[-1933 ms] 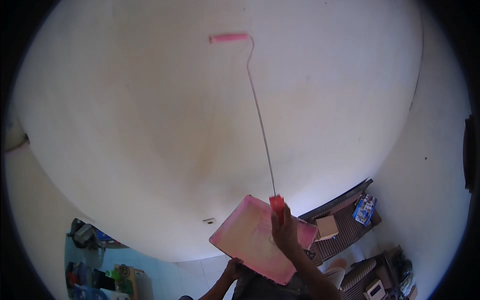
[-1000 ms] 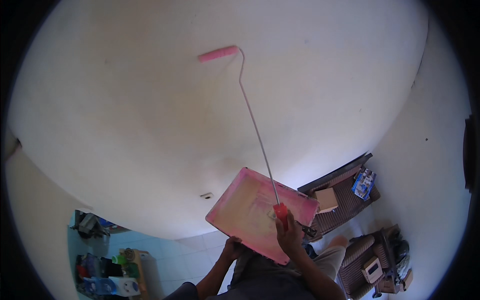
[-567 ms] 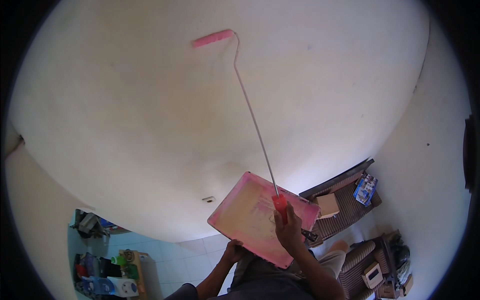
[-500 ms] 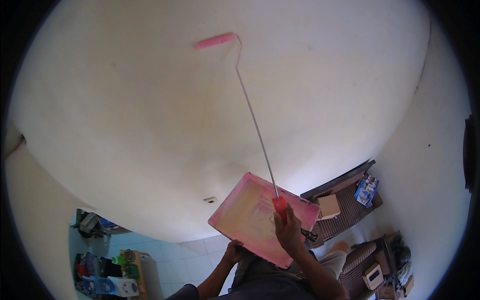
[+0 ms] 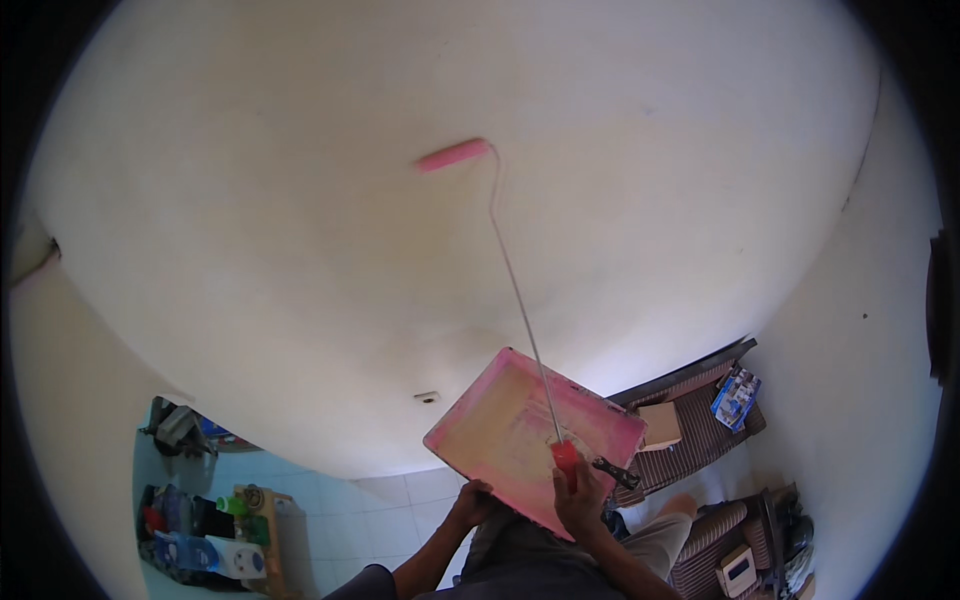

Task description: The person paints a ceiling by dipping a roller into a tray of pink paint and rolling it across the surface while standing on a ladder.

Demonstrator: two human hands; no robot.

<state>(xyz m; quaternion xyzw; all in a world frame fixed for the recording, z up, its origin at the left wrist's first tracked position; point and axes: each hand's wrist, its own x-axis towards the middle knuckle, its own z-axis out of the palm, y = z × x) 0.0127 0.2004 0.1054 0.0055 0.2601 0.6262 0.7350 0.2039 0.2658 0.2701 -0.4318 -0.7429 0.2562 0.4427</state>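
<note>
Your right hand (image 5: 580, 497), lower centre of the frame, is closed around the red handle of the paint roller (image 5: 505, 280). Its thin metal shaft runs up to the pink sleeve (image 5: 452, 155), which appears to lie against the white wall (image 5: 300, 250) in the upper centre. Your left hand (image 5: 470, 497) grips the near edge of the pink paint tray (image 5: 520, 430), fingers curled over the rim; the tray is tilted, its far end higher. The shaft crosses in front of the tray.

Risks, as judged from this view: the tilt could let paint run toward your left hand and drip onto the tiled floor (image 5: 400, 490). A long shaft held at one end gives little leverage, so the sleeve may skid or wander. The striped seat (image 5: 700, 440) at lower right lies under any spatter.
</note>
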